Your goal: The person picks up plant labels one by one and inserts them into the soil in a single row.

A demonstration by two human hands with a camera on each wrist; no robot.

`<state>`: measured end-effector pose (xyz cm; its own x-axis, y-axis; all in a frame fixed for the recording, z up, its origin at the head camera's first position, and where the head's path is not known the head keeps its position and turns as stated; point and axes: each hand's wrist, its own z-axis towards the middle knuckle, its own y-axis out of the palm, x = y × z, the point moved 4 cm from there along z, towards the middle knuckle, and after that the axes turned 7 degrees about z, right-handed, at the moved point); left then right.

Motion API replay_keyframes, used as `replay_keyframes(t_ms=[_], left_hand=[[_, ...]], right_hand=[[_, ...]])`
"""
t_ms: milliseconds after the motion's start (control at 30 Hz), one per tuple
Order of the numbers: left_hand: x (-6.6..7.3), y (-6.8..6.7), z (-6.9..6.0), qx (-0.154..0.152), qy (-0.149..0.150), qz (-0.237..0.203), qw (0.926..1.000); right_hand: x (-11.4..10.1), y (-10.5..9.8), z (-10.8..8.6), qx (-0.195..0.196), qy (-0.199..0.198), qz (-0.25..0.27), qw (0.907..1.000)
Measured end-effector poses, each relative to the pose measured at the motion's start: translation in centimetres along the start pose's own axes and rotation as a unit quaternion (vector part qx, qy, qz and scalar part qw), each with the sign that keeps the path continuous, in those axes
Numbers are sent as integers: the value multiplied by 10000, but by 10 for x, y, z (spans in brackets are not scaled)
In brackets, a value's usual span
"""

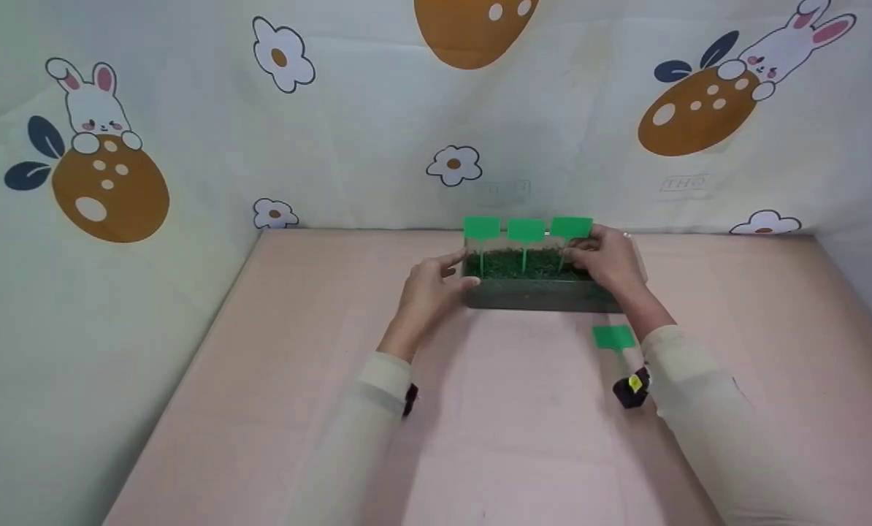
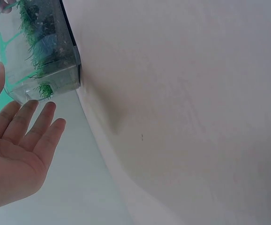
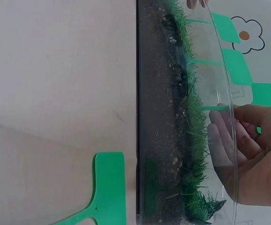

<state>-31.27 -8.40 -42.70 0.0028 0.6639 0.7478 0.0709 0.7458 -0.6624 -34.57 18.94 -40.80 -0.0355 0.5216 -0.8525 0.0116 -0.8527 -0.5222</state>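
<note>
A clear rectangular tank [image 1: 545, 294] filled with dark soil and topped with green grass [image 3: 199, 140] stands at the back of the table. Three green plant labels [image 1: 526, 231] stand upright in the grass. My right hand [image 1: 611, 256] reaches over the tank's front wall and pinches the stem of the rightmost plant label [image 3: 215, 108] between thumb and fingers. At the tank's left end is my left hand [image 2: 20, 145], its fingers extended and their tips at the clear wall. Another green plant label [image 1: 613, 337] lies on the table in front of the tank.
A pinkish cloth covers the table [image 1: 319, 409]. Right behind the tank, a wall sheet [image 1: 363, 131] printed with rabbits and flowers rises from the table's back edge. A black wrist camera [image 1: 631, 392] sits below the right forearm, close to the loose label.
</note>
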Motion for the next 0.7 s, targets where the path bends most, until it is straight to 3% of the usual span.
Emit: replay_keyframes(t_ms=[433,700], left_hand=[[1,0,0,-26,107,-3,9999],[1,0,1,27,28,49,10000]], right_hand=[[5,2,3,13,188,-126,9997],[5,5,4,45,210,-20,9998]])
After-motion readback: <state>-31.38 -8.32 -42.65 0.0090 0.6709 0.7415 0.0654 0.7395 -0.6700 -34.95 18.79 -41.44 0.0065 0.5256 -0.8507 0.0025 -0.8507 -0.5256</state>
